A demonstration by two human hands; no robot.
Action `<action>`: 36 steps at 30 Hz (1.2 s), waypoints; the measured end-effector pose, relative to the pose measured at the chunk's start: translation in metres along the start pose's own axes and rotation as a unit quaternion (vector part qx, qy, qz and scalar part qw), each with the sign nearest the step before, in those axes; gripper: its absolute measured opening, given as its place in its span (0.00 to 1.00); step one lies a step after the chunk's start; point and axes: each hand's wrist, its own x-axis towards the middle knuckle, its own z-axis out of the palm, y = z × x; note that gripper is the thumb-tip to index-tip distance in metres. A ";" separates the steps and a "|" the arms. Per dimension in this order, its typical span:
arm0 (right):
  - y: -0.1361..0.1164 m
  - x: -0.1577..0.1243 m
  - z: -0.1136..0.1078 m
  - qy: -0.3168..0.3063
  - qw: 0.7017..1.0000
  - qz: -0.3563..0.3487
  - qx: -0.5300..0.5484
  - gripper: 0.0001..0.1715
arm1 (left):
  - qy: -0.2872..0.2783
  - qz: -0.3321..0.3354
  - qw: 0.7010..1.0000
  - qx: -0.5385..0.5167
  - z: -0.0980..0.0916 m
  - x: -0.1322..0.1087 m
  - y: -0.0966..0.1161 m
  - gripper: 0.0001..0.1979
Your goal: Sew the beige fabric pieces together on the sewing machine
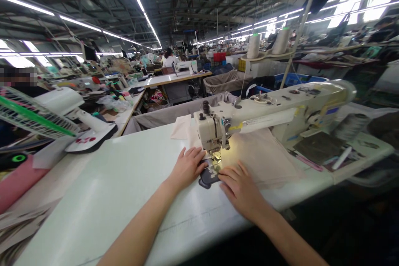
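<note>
A cream sewing machine (pixel 268 112) stands on a pale green table (pixel 124 183). Under its needle lies a small dark patterned fabric piece (pixel 209 174). My left hand (pixel 187 166) lies flat on the table at the left of the piece, fingers stretched out and touching its edge. My right hand (pixel 238 187) rests flat at the piece's right side, fingertips pressing on it close to the presser foot. A beige cloth (pixel 264 158) lies under the machine arm, to the right of the needle.
A white desk fan (pixel 59 116) stands at the table's left. A pale folded cloth (pixel 181 126) lies behind the needle. Two thread cones (pixel 268 43) stand on a rack behind the machine. Other sewing tables and a seated person (pixel 170 57) fill the hall beyond.
</note>
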 end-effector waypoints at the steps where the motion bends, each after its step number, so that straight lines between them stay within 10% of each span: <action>1: 0.000 0.000 0.000 0.000 1.000 0.000 -0.001 0.12 | 0.000 0.000 1.000 0.002 0.000 0.000 0.000 0.17; 11: -0.001 0.001 0.000 -0.002 1.000 0.007 -0.001 0.12 | 0.028 0.013 0.999 0.037 -0.002 0.001 0.002 0.16; 17: 0.001 0.004 -0.001 -0.014 1.000 0.006 0.015 0.11 | -0.047 -0.016 0.993 0.105 -0.020 0.004 0.008 0.13; 27: -0.001 0.005 0.002 0.011 1.000 -0.019 0.015 0.12 | -0.035 0.087 0.995 -0.035 -0.019 -0.028 0.041 0.14; 36: 0.000 0.005 0.005 0.008 0.999 -0.021 -0.026 0.09 | -0.032 0.021 0.999 0.020 -0.012 -0.024 0.053 0.18</action>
